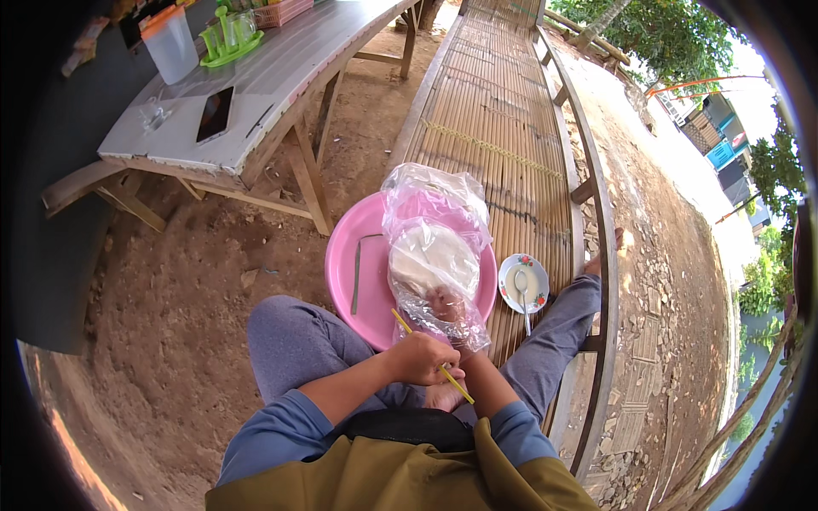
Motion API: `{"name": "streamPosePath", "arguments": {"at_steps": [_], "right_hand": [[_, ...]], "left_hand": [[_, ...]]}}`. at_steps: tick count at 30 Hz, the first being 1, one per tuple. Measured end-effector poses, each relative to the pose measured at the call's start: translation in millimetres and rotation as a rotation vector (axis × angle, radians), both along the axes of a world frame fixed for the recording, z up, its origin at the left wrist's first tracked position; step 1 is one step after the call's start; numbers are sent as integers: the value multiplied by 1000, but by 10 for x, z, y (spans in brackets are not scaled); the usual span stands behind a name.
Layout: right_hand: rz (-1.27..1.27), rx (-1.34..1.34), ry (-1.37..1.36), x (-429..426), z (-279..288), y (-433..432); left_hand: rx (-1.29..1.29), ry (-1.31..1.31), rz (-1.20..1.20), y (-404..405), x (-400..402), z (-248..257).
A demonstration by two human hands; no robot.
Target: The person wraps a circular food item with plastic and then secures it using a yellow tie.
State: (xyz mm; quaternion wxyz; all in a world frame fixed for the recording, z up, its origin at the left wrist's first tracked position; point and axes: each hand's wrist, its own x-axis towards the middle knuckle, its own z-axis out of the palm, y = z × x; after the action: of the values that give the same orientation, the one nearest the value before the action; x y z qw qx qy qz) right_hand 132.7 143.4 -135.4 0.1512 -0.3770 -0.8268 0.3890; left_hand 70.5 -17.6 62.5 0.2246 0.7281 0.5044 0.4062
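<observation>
My left hand (425,359) is closed on a thin yellow stick (459,386), which slants across in front of my right wrist. My right hand (445,305) is inside a clear plastic bag (474,327), seen through the film at the near edge of a round whitish mass (434,259). Whether its fingers grip anything cannot be told. The bag lies over a pink plastic basin (345,255), with more crumpled plastic at its far side. A dark green strip (356,281), bent at one end, lies in the basin's left part.
A floral bowl (505,297) of whitish liquid with a metal spoon (522,287) stands right of the basin on the bamboo bench (489,128). A wooden rail (597,204) borders the bench. At upper left, a table (172,131) holds a phone (215,114), a lidded plastic container (171,48) and a green glass rack (233,51).
</observation>
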Motion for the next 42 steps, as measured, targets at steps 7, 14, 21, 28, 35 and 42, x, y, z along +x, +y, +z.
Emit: {"name": "streamPosePath", "arguments": {"at_steps": [7, 14, 21, 28, 35, 42], "right_hand": [[18, 51, 43, -67, 325, -328], [-87, -552, 212, 185, 583, -507], [-192, -1178, 416, 530, 876, -827], [-284, -1248, 520, 426, 913, -886], [-362, -1227, 614, 235, 843, -819], [-397, -1188, 666, 121, 808, -686]], "left_hand": [[-35, 16, 56, -117, -83, -32], [2, 2, 56, -79, -49, -38], [-8, 41, 72, -87, -60, -16], [-5, 4, 65, -91, -53, 34], [-11, 8, 57, -92, -56, 24], [-10, 18, 59, -92, -65, 1]]}}
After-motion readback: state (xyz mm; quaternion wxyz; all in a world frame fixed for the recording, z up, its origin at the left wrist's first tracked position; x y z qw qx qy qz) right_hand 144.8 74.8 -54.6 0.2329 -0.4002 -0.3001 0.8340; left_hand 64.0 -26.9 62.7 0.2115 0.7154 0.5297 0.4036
